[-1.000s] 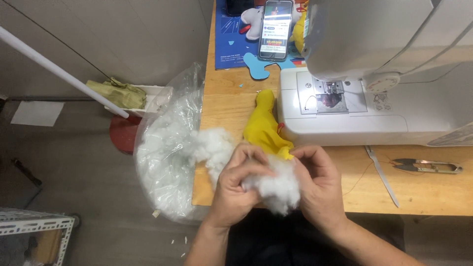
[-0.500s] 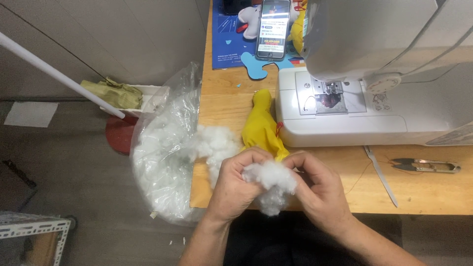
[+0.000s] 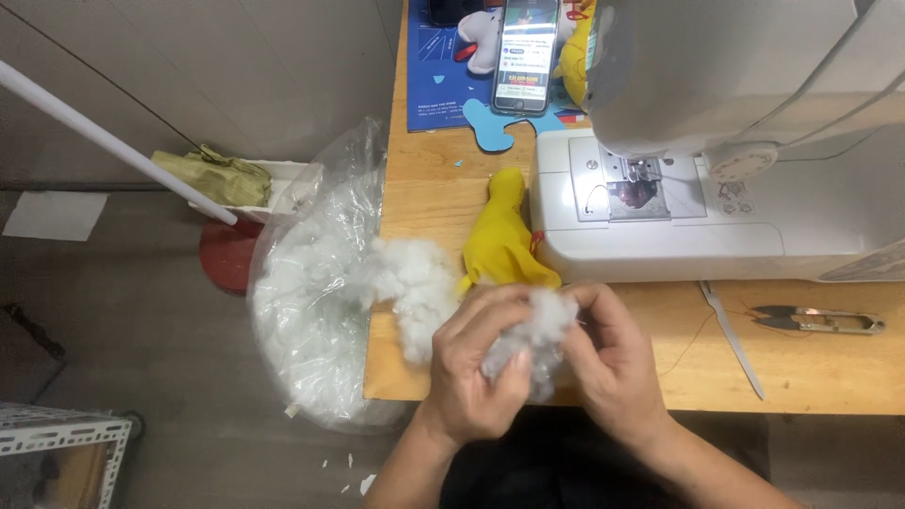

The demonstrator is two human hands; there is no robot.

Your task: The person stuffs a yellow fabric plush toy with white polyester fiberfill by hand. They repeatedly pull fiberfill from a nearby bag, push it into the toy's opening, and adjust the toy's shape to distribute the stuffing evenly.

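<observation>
Pinching a tuft of white stuffing between us, our left hand and right hand close their fingertips on it at the table edge; the yellow fabric piece lies just beyond, long axis pointing away, nearer the left; the tuft looks more compact than a second ago.

Over the past second we see the hands, left and right, close tighter around the tuft of white stuffing, which has shrunk from a loose, hanging clump to a compact wad pinched between the fingers at the counter edge.
</observation>
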